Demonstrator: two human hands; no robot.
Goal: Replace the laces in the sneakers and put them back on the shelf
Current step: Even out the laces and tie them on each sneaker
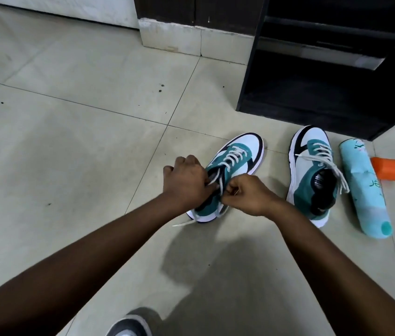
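Two teal, white and black sneakers stand on the tiled floor. The left sneaker (234,161) points away from me and carries a white lace (232,157) through its eyelets. My left hand (186,183) and my right hand (247,192) meet over its collar, each pinching a strand of that lace. One loose lace end (183,223) trails on the floor by the heel. The right sneaker (309,170) stands apart to the right, its white lace (334,170) hanging untied over its side.
A black shelf unit (337,76) stands behind the right sneaker. A light-blue bottle (363,187) lies on the floor right of that sneaker, with an orange cap (392,169) beside it. A grey shoe (128,326) shows at the bottom edge. A wall base (191,37) rises beyond.
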